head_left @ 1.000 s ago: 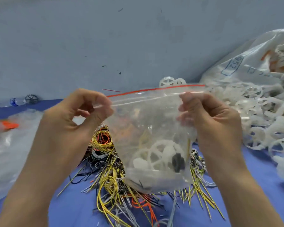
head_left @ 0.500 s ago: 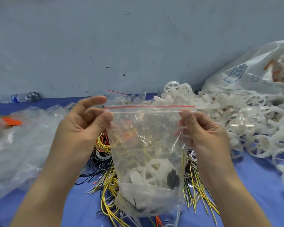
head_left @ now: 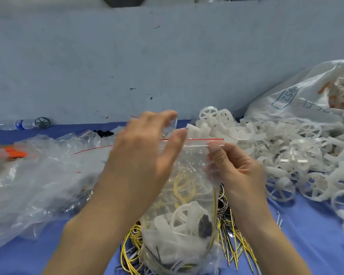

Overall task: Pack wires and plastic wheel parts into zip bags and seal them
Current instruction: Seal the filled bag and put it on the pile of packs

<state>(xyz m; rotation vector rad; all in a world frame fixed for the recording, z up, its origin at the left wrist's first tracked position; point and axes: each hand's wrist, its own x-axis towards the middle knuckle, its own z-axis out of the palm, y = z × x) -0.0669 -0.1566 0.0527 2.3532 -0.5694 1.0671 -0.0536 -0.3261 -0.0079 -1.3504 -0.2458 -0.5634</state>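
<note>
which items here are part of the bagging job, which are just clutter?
In the job:
zip bag, pinched at the top by right hand
left hand, open in front of the bag
wires
white plastic wheels
empty bags

Lying about:
water bottle
dark wheel
big white sack

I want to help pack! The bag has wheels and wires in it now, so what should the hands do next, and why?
Probably bring the left hand back to pinch the zip bag at its red strip. Only the right hand pinches that top edge now, while the left is open in front of it, and wheel parts and wires already sit inside.
</note>
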